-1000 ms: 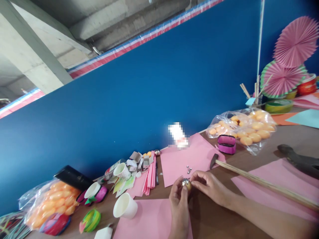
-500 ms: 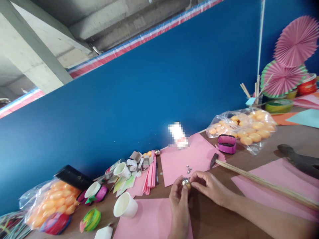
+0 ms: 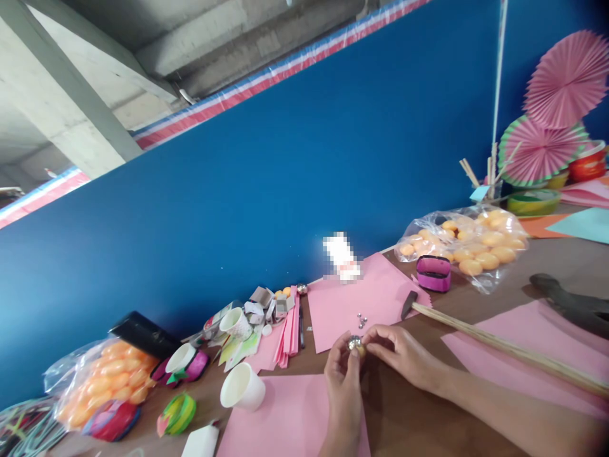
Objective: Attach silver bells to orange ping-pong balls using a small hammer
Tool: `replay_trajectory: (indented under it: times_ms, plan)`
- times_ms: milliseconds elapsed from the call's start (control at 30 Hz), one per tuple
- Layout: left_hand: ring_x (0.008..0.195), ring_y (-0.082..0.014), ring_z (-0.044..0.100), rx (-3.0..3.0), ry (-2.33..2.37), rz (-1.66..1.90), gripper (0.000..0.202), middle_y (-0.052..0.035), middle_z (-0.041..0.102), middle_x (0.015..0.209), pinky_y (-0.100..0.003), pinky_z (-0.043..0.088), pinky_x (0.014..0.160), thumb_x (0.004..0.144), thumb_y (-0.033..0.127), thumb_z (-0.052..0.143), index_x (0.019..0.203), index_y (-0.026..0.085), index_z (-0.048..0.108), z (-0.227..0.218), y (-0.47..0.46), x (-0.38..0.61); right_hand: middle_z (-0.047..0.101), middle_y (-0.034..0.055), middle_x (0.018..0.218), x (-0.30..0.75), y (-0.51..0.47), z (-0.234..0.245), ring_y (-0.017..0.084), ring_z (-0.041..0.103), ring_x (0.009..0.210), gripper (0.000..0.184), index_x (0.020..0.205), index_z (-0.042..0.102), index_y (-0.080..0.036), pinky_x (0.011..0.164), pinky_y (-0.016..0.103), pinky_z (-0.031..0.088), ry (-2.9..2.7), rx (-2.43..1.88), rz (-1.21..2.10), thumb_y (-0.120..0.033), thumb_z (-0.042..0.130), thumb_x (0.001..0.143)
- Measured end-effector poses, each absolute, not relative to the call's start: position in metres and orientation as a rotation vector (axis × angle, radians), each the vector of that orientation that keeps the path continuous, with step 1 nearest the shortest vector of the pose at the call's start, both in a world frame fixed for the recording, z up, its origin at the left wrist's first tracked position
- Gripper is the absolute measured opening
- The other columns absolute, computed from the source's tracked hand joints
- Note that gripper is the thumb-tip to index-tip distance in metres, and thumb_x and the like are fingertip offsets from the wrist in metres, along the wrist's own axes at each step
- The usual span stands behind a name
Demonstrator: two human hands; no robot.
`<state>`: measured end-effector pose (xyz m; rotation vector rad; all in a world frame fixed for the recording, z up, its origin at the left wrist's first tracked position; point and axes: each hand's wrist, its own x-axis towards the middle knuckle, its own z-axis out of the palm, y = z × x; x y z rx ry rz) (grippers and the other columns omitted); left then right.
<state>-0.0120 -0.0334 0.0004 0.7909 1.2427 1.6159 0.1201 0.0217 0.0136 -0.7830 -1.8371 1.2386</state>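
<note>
Head view: both hands meet low in the middle of the picture over a brown table (image 3: 480,298). The left hand (image 3: 343,374) comes up from the bottom edge, its wrist cut off there, and its fingertips pinch a small ball (image 3: 354,344) that is shiny silver on top and orange beneath. The right hand (image 3: 402,353) reaches in from the right, its forearm running out of frame at the lower right corner, and its thumb and forefinger close on the same ball from the other side. The ball is mostly covered by the fingers, so how the silver part is fixed to it cannot be told. It sits just above the table, between two pink sheets: one (image 3: 352,304) just behind the hands, one (image 3: 280,419) in front, partly under the left wrist.

On the far sheet, just beyond the fingers, lie a few tiny silver beads (image 3: 361,319), too small to count surely. A white cup (image 3: 242,387) lies on its side left of the hands. A long stick (image 3: 499,349) runs from behind the right hand off to the right edge. Two clear bags of orange balls sit well apart, one (image 3: 469,244) at the back right, one (image 3: 102,381) at far left, partly cut off. A patch on the blue wall (image 3: 285,190) is blurred out.
</note>
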Motion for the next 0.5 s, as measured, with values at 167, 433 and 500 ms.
replay_trajectory:
  times_ms: [167,433,500]
  plan:
    - [0.098,-0.0206,0.059,0.841,1.184,1.569,0.043,-0.0104,0.064,0.103,-0.035,0.044,0.091,0.073,0.032,0.064,0.112,0.016,0.055,0.003,-0.0352,-0.0148,0.064,0.0013,0.077,0.1203,0.0214,0.0132,0.016,0.058,0.074,0.011,0.079,0.058,-0.018,0.069,0.026,0.045,-1.846,-0.774,1.229,-0.025,0.05,0.081]
    - [0.099,-0.0216,0.059,0.818,1.18,1.59,0.043,-0.0108,0.064,0.104,-0.033,0.045,0.088,0.072,0.033,0.065,0.11,0.016,0.057,-0.0027,-0.0339,-0.0146,0.063,0.0011,0.077,0.1202,0.0213,0.0134,0.016,0.058,0.074,0.014,0.078,0.058,-0.018,0.069,0.026,0.045,-1.855,-0.757,1.226,-0.028,0.049,0.082]
    - [0.098,-0.0212,0.059,0.816,1.179,1.605,0.043,-0.0106,0.064,0.104,-0.032,0.046,0.087,0.072,0.033,0.065,0.11,0.016,0.056,-0.0059,-0.0332,-0.0146,0.063,0.0012,0.077,0.1199,0.0213,0.0125,0.016,0.058,0.074,0.014,0.078,0.058,-0.018,0.07,0.026,0.045,-1.856,-0.747,1.226,-0.028,0.049,0.083]
